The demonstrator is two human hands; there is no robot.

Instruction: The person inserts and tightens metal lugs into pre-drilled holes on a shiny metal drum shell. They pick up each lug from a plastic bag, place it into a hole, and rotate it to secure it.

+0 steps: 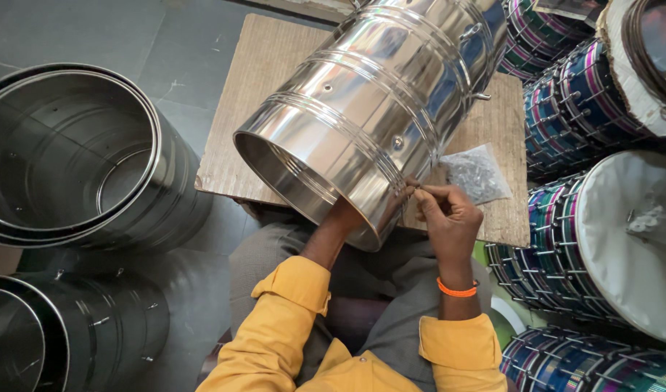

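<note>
A shiny steel drum shell (376, 94) lies tilted on a wooden board (260, 65), its open end toward me. My left hand (344, 218) reaches inside the open rim, its fingers hidden by the shell wall. My right hand (445, 214) is outside at the rim, fingertips pinched on a small metal fitting pressed against the shell. An orange band circles the right wrist. My sleeves are yellow.
A clear plastic bag of small metal parts (478, 174) lies on the board right of the shell. Empty steel shells (72, 152) stand on the left, more (57, 334) at lower left. Finished coloured drums (601, 225) are stacked at the right.
</note>
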